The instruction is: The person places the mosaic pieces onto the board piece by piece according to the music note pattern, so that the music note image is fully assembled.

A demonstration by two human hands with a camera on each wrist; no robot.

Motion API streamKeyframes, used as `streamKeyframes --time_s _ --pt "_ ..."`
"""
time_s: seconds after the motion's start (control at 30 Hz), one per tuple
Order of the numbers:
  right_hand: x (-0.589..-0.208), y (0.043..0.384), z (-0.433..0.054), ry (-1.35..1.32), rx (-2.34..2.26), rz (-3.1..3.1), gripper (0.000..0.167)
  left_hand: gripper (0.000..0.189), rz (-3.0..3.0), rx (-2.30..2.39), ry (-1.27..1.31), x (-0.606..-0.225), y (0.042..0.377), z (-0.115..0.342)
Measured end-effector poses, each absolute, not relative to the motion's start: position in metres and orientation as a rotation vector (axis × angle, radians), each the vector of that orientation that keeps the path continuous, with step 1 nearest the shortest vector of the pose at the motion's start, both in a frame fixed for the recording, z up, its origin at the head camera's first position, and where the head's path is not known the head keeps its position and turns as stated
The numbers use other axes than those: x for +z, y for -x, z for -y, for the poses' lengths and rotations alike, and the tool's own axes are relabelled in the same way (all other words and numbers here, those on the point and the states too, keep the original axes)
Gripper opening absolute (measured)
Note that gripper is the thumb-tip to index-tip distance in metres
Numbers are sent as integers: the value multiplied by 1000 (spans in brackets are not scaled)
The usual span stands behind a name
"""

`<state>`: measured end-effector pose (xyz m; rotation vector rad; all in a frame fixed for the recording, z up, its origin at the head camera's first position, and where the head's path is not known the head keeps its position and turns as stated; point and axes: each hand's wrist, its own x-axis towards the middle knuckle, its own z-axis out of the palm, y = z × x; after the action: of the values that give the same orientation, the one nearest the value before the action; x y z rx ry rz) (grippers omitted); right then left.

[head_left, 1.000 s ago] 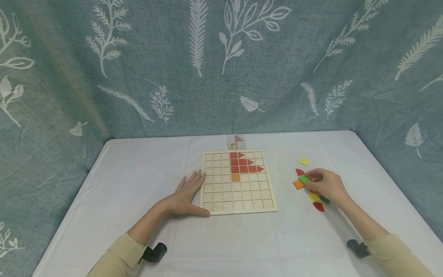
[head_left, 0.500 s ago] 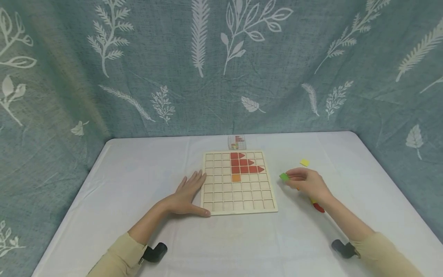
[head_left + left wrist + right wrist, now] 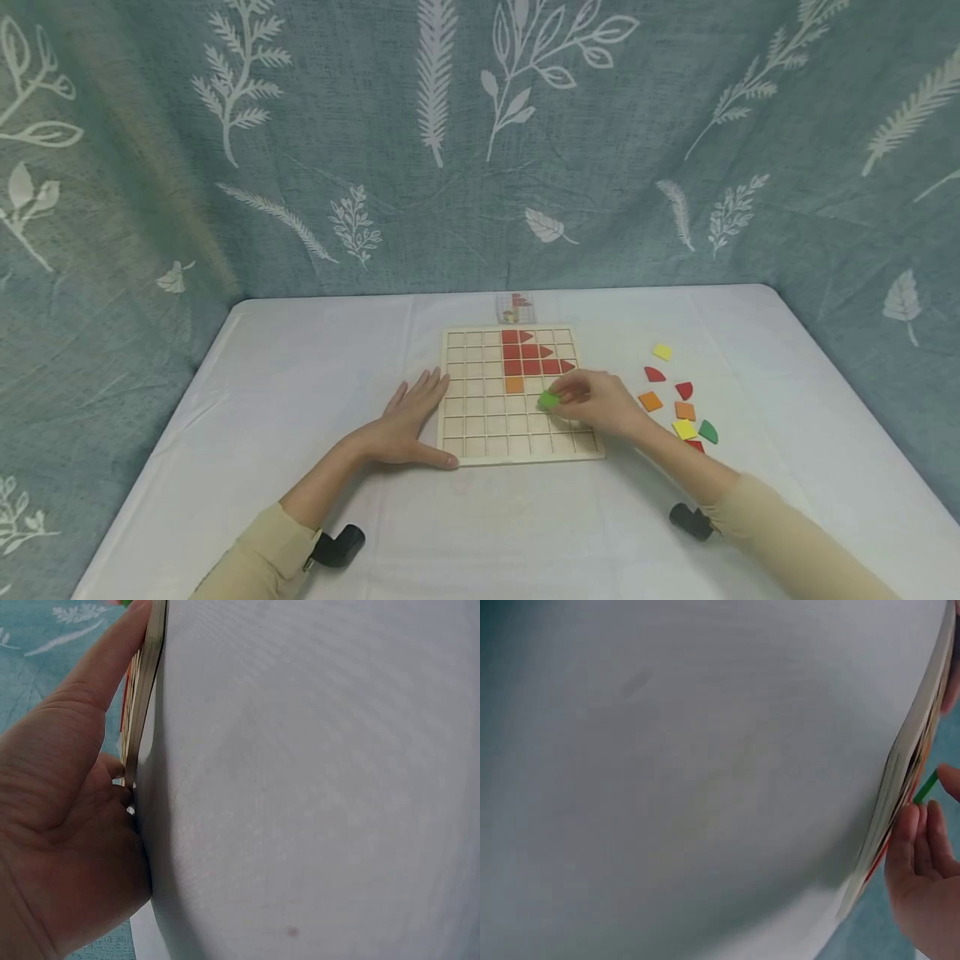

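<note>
A wooden grid board [image 3: 480, 444] lies on the table, with red squares and triangles [image 3: 531, 367] set in its upper cells and one orange square [image 3: 514, 385] below them. My left hand [image 3: 408, 423] rests at the board's left edge, fingers spread and straight, the thumb at the lower corner. In the left wrist view the thumb [image 3: 101, 667] lies along the board's side. Over the right half of the board, my right hand [image 3: 600, 404] pinches a green square tile [image 3: 549, 400] between thumb and fingers. The right wrist view shows this tile [image 3: 927, 786] edge-on, tilted close over the board.
Right of the board lie loose tiles: a yellow square [image 3: 662, 352], an orange square [image 3: 650, 402], a red quarter-round [image 3: 654, 374], a green quarter-round [image 3: 708, 432] and several others. A small pattern card [image 3: 516, 308] lies behind the board. A patterned curtain [image 3: 450, 208] hangs behind the table.
My right hand has picked the green square up from the loose tiles and carried it left over the board, uncovering the tiles beneath. The left hand has stayed in place.
</note>
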<state>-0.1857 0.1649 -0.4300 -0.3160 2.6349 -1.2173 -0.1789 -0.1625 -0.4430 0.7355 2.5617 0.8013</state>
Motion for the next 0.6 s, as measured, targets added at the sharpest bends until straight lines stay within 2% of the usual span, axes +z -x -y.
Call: streamKeyframes --time_s 0.23,0.6 --pt "-431 191 -142 583 -1147 -2644 20 122 -2556 809 -756 -442 179 163" --pt "-432 195 -127 834 -1114 -2655 20 122 -2550 809 -761 -443 180 165"
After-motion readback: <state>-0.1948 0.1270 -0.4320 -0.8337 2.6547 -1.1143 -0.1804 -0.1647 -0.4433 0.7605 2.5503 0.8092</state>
